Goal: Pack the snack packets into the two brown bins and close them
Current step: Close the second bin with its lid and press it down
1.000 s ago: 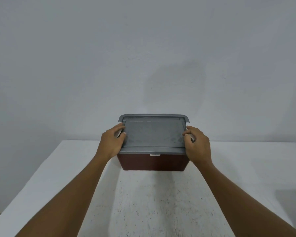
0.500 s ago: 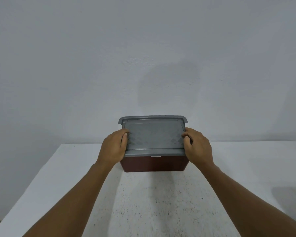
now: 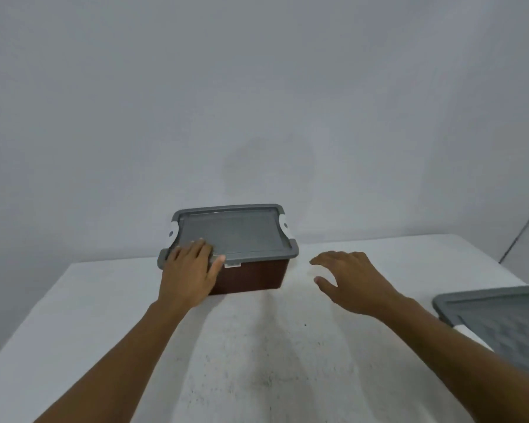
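Left hand (image 3: 190, 270) flat, fingers straight, on textured grey lid (image 3: 235, 233) of rectangular brown bin (image 3: 251, 276). Right hand (image 3: 351, 279) empty, fingers spread, above speckled white table (image 3: 257, 346). Second grey lid (image 3: 501, 319) at right edge.

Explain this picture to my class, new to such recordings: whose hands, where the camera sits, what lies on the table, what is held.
No machine here: a person works bare-handed, filmed by a camera worn on their head, looking down. On the white table stands a brown bin with its grey lid on. The left hand rests flat on that lid's near left corner. The right hand hovers open above the table, holding nothing. A second lid shows at the right edge.
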`<action>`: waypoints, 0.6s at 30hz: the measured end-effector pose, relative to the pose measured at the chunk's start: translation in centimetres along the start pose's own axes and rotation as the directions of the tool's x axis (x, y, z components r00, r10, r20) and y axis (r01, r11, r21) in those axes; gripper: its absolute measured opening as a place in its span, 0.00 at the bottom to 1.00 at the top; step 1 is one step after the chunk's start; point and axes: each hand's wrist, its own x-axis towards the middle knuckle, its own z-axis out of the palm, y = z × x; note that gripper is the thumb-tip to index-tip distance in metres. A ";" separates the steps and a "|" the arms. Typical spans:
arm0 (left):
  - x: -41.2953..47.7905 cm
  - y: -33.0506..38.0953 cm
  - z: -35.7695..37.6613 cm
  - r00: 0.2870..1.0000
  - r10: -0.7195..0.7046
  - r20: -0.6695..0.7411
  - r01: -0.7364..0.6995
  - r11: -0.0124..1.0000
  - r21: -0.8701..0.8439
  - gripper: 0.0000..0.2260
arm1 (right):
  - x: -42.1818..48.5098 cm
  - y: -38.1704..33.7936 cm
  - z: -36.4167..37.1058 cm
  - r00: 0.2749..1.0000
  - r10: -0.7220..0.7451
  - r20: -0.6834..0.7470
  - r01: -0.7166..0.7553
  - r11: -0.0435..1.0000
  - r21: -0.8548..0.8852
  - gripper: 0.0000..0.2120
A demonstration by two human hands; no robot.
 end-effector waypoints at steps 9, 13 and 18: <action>-5.5 18.8 1.8 0.985 -0.072 0.157 0.131 0.903 -0.408 0.30 | -13.4 14.1 -5.7 0.963 0.268 -0.026 -0.269 0.960 -0.077 0.19; -7.4 27.4 1.7 0.921 0.022 0.389 0.210 0.813 -0.543 0.21 | -18.9 20.8 -6.5 0.893 0.450 0.009 -0.446 0.887 -0.116 0.25; -7.9 36.6 -1.5 0.847 0.058 0.529 0.441 0.480 -0.758 0.20 | -22.5 25.0 -7.0 0.722 0.691 0.032 -0.688 0.722 -0.077 0.32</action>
